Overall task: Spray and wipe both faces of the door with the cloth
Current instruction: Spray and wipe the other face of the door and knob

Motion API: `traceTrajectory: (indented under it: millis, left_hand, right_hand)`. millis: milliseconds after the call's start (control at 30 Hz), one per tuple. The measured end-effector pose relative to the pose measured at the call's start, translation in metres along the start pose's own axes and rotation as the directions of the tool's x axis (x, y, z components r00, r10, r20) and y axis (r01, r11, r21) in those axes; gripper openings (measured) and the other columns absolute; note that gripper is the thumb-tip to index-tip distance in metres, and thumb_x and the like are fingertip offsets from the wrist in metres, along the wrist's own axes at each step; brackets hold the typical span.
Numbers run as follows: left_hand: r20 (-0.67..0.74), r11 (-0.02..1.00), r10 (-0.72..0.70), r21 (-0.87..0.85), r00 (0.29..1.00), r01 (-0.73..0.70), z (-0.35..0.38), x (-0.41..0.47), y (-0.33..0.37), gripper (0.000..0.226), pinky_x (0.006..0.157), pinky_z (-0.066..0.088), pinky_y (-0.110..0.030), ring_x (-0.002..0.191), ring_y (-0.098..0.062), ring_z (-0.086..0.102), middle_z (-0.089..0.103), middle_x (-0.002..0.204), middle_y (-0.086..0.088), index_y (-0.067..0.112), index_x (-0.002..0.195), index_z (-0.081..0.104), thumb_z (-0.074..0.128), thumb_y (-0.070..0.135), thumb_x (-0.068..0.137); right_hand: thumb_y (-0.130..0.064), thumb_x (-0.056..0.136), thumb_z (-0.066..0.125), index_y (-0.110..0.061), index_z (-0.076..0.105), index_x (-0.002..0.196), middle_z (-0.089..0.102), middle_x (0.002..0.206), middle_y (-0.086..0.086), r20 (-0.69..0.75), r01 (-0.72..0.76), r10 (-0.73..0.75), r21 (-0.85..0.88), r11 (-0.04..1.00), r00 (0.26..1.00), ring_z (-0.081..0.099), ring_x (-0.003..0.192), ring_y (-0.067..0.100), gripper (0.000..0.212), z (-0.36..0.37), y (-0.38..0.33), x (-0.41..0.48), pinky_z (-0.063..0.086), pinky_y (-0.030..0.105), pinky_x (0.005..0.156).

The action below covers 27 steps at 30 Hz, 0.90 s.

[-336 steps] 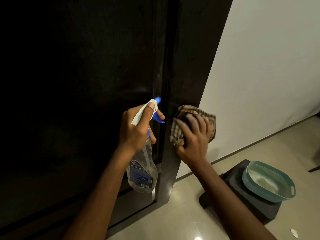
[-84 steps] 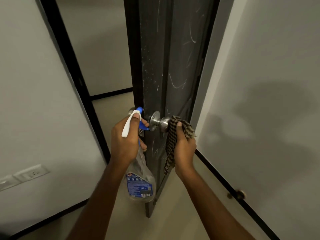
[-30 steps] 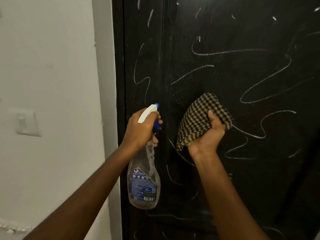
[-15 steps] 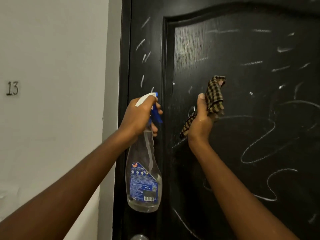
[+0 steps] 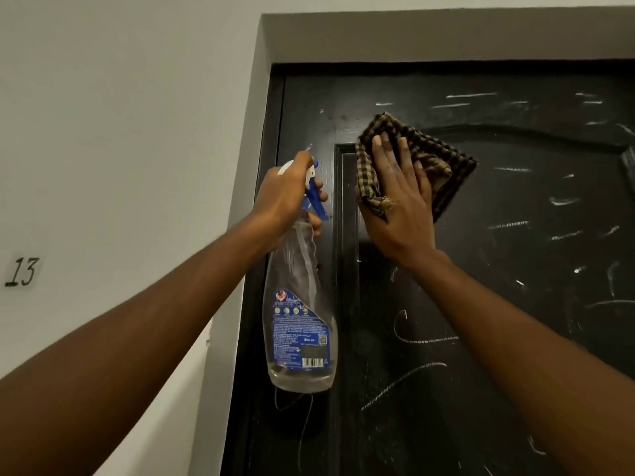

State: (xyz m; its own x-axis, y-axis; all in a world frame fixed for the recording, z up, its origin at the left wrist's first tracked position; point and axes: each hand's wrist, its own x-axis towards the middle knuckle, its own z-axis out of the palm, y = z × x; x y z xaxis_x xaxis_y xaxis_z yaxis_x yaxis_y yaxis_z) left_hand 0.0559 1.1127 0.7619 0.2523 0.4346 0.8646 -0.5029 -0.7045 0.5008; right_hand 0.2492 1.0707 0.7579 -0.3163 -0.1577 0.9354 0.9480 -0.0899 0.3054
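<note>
Black panelled door fills the right side of the view, set in a black door frame. Its face carries many white scribble marks. One brown-and-black checked cloth lies flat on the door at the panel's upper left corner. Right hand is on it, fingers straight, pressing the cloth to the door and covering its lower left part. One clear plastic spray bottle, blue trigger and label, hangs upright in front of the door's left edge, hiding part of it. Left hand grips the bottle neck, finger on the trigger. Grey wall is left of the door, with number 13 on it.
</note>
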Motion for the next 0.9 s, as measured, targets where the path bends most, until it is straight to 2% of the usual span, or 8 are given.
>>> traceTrajectory:
  millis: [133,267,333,533,633,733,833,900]
  left_hand:
    - [-0.016,0.998,0.057,-0.004,0.998,-0.057,-0.001,0.024,0.01,0.03,0.052,0.051,-0.025,0.077,-0.022,0.06,0.059,0.081,-0.007,0.01,0.1,0.055,0.039,0.036,0.103]
    - [0.0,0.999,0.042,0.027,0.999,-0.042,0.001,0.039,0.017,0.033,0.046,0.048,-0.023,0.074,-0.021,0.06,0.058,0.079,-0.006,0.011,0.1,0.056,0.039,0.039,0.102]
    - [-0.014,1.0,0.017,0.007,1.0,-0.017,0.0,0.042,0.021,0.035,0.042,0.046,-0.022,0.066,-0.016,0.056,0.055,0.075,-0.004,0.011,0.093,0.055,0.038,0.039,0.103]
    - [-0.085,0.998,-0.017,0.057,0.996,0.022,-0.015,0.051,0.025,0.041,0.046,0.052,-0.023,0.062,-0.017,0.055,0.057,0.071,-0.005,0.013,0.083,0.056,0.038,0.044,0.102]
    - [-0.094,0.997,-0.041,0.056,0.995,0.047,-0.02,0.055,0.024,0.04,0.045,0.051,-0.023,0.065,-0.017,0.058,0.058,0.077,-0.007,0.011,0.087,0.056,0.038,0.044,0.102]
    - [-0.062,0.992,-0.102,0.071,0.993,0.106,-0.026,0.058,0.025,0.039,0.046,0.05,-0.022,0.063,-0.017,0.056,0.057,0.084,-0.011,0.008,0.095,0.055,0.039,0.044,0.099]
    - [-0.052,0.983,-0.135,0.117,0.99,0.14,-0.03,0.06,0.028,0.04,0.047,0.048,-0.022,0.055,-0.017,0.051,0.058,0.085,-0.013,0.007,0.095,0.055,0.04,0.044,0.097]
    - [-0.061,0.982,-0.117,0.139,0.991,0.125,-0.033,0.063,0.029,0.038,0.047,0.048,-0.023,0.062,-0.021,0.053,0.058,0.082,-0.012,0.008,0.093,0.056,0.04,0.043,0.097]
  right_hand:
    - [-0.054,0.099,0.032,-0.021,0.019,0.16,0.017,0.168,0.002,0.003,0.007,-0.007,-0.088,0.996,1.0,0.007,0.156,0.021,0.071,0.003,0.011,0.022,-0.003,0.034,0.123]
    - [-0.056,0.098,0.028,-0.021,0.018,0.16,0.017,0.167,0.002,0.025,0.003,0.0,-0.103,0.995,1.0,0.006,0.156,0.02,0.072,0.006,0.018,0.027,-0.002,0.035,0.123]
    - [-0.056,0.098,0.027,-0.02,0.018,0.16,0.017,0.167,0.002,0.028,0.006,-0.003,-0.098,0.995,1.0,0.006,0.156,0.02,0.072,0.006,0.022,0.028,-0.002,0.036,0.124]
    - [-0.055,0.098,0.03,-0.02,0.021,0.16,0.016,0.167,0.001,0.026,0.031,-0.029,-0.078,0.996,0.999,0.005,0.156,0.019,0.072,0.013,0.03,0.038,-0.001,0.034,0.124]
    - [-0.053,0.098,0.033,-0.021,0.02,0.16,0.018,0.167,0.0,0.052,0.078,-0.074,-0.082,0.994,0.996,0.005,0.156,0.017,0.07,0.02,0.036,0.047,-0.001,0.034,0.124]
    - [-0.054,0.096,0.035,-0.025,0.019,0.16,0.017,0.167,-0.002,0.133,0.153,-0.137,-0.114,0.982,0.982,0.002,0.155,0.014,0.072,0.03,0.04,0.059,0.0,0.036,0.124]
    - [-0.058,0.093,0.029,-0.028,0.016,0.16,0.014,0.168,-0.003,0.261,0.232,-0.188,-0.15,0.961,0.947,-0.001,0.154,0.013,0.075,0.046,0.038,0.073,0.003,0.042,0.125]
    - [-0.056,0.095,0.029,-0.031,0.011,0.161,0.01,0.168,-0.004,0.356,0.287,-0.21,-0.178,0.941,0.911,-0.002,0.155,0.015,0.072,0.06,0.035,0.085,0.003,0.044,0.125]
